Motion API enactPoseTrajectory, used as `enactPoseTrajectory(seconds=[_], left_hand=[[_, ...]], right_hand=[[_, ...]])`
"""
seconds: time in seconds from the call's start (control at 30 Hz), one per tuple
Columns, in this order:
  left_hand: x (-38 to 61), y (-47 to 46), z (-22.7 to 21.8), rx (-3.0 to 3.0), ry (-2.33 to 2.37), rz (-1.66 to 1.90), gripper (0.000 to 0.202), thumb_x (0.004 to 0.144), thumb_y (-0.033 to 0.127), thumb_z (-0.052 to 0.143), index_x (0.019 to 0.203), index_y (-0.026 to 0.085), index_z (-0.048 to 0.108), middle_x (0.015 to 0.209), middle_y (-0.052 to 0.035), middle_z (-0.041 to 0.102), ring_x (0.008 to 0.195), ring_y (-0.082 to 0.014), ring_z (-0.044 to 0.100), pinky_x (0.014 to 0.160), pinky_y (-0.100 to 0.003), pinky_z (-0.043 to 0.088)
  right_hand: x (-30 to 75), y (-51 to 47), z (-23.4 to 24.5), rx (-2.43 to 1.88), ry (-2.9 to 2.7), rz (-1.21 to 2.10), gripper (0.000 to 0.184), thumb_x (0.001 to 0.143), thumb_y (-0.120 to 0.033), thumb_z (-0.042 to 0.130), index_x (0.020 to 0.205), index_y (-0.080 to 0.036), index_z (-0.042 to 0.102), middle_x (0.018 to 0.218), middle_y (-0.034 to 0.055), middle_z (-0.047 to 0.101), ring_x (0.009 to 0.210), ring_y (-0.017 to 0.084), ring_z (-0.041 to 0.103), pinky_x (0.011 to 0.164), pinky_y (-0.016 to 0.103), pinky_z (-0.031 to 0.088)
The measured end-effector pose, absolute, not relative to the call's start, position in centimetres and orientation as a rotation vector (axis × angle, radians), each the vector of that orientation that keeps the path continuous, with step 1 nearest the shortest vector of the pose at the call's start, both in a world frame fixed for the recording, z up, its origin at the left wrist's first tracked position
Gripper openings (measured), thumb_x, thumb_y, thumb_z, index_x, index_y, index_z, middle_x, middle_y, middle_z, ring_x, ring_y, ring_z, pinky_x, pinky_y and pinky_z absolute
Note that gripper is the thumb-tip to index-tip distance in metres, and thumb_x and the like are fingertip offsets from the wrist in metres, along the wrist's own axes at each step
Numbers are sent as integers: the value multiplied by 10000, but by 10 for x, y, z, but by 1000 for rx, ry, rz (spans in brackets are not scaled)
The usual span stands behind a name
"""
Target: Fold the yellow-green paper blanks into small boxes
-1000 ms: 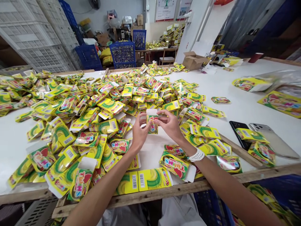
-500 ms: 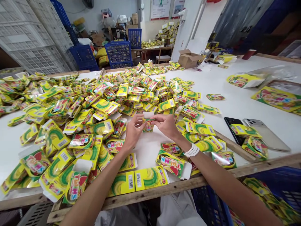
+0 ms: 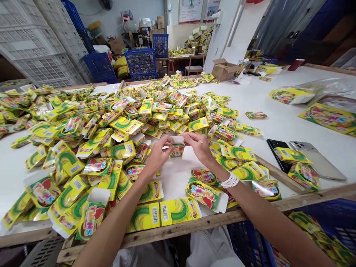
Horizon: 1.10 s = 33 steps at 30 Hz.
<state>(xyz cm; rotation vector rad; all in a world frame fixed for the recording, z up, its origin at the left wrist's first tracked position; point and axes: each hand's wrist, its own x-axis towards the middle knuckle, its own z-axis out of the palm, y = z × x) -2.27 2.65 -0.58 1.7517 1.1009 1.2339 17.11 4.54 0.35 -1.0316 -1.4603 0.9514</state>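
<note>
A small yellow and green printed carton is held up between my two hands, its white end flap toward the top. My left hand pinches the carton's left side. At its upper right, the fingers of my right hand are closed on the flap edge; a white bead bracelet circles that wrist. Behind the hands rises a large heap of similar cartons. Closer to me, two flat-lying cartons sit by the table edge, and another carton with an open white flap lies to the right.
Two phones lie at the right with cartons on them, beside a wooden strip. A wooden rail edges the white table. Blue crates holding cartons stand below. A cardboard box is at the back.
The carton's white flap has tilted down and looks shorter. My right fingers have moved up onto the flap, while my left hand keeps its hold.
</note>
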Motion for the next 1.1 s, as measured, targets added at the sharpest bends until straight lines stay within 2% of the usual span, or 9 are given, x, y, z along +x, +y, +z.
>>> enactPoseTrajectory(seconds=[0.07, 0.13, 0.27, 0.33, 0.47, 0.57, 0.93, 1.1], left_hand=[[-23, 26, -5, 1780, 1071, 1208, 35, 869, 231, 634, 875, 217, 603, 903, -13, 694, 896, -169, 717, 842, -280, 587], [-23, 25, -5, 1730, 1034, 1197, 66, 870, 243, 651, 878, 216, 590, 918, -14, 695, 923, -171, 722, 842, -275, 589], [-21, 26, -9, 1542, 988, 1255, 359, 842, 373, 797, 1098, 244, 580, 1021, -19, 747, 900, -167, 756, 778, -258, 608], [-20, 27, -10, 1550, 1001, 1278, 429, 845, 443, 822, 1164, 245, 614, 1033, -34, 771, 894, -176, 772, 779, -271, 622], [-20, 29, -11, 1609, 1035, 1302, 402, 870, 578, 795, 1012, 207, 732, 1046, -76, 800, 927, -215, 802, 826, -318, 653], [-20, 29, -9, 1585, 1057, 1306, 438, 841, 612, 819, 995, 205, 767, 1044, -82, 815, 947, -238, 814, 798, -320, 665], [-19, 27, -12, 1537, 1101, 1395, 412, 819, 590, 851, 939, 200, 802, 888, -47, 831, 833, -219, 813, 727, -298, 663], [-19, 27, -14, 1562, 1094, 1411, 389, 835, 567, 850, 934, 193, 813, 853, -48, 834, 807, -214, 810, 754, -302, 650]], right_hand=[[172, 45, 5, -1079, -1420, 984, 421, 824, -596, 782, 724, -189, 820, 656, 22, 699, 627, 186, 632, 638, 324, 576], [173, 45, 8, -1127, -1406, 990, 393, 774, -568, 839, 650, -197, 803, 629, 21, 699, 616, 192, 641, 666, 346, 599], [179, 43, 16, -1131, -1363, 1099, 275, 724, -488, 879, 802, -225, 885, 792, 48, 820, 737, 245, 752, 781, 398, 652], [180, 42, 18, -1105, -1404, 1106, 261, 721, -446, 880, 862, -227, 898, 895, 72, 851, 825, 272, 796, 823, 402, 660], [179, 42, 17, -1063, -1565, 986, 245, 752, -386, 862, 918, -209, 898, 966, 100, 857, 879, 298, 828, 815, 392, 681], [178, 44, 12, -1027, -1613, 908, 235, 796, -394, 847, 926, -204, 895, 978, 103, 856, 885, 306, 836, 807, 393, 696], [182, 44, 4, -930, -1818, 595, 202, 931, -322, 722, 959, -223, 895, 956, 80, 857, 788, 250, 825, 753, 344, 687], [183, 44, 4, -893, -1884, 514, 210, 946, -274, 695, 995, -223, 893, 973, 70, 858, 797, 243, 831, 722, 323, 680]])
